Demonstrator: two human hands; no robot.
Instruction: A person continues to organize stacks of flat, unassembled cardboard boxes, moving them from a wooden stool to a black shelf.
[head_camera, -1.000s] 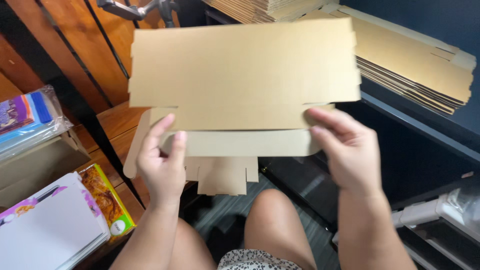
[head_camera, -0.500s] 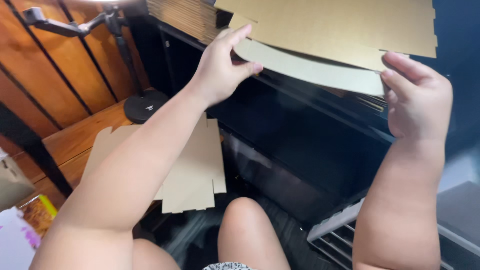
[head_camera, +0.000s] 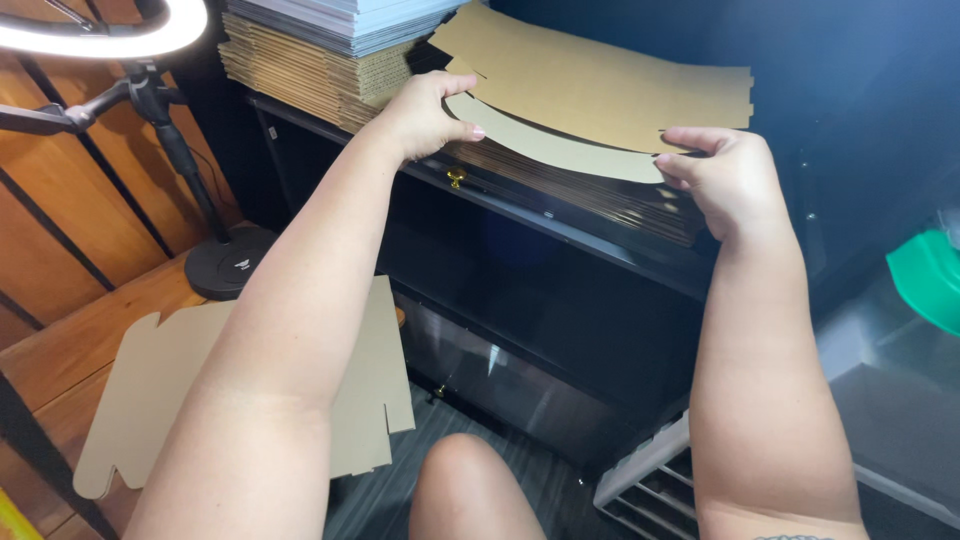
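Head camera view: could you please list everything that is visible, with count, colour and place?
Flat cardboard blank: one, tan, held up over the shelf stack, bent.
Stack of flat cardboard blanks: one stack, brown, on the dark shelf under the held blank.
Pile of corrugated cardboard: one, brown, shelf top left.
Pile of sheets: one, pale grey-blue, on that pile.
Cardboard blank: one, tan, lying flat on the wooden surface, lower left.
Ring light on stand: one, white light, black stand, far left.
Green object: one, right edge.
Left hand: gripping the held blank's left edge.
Right hand: gripping its right edge.
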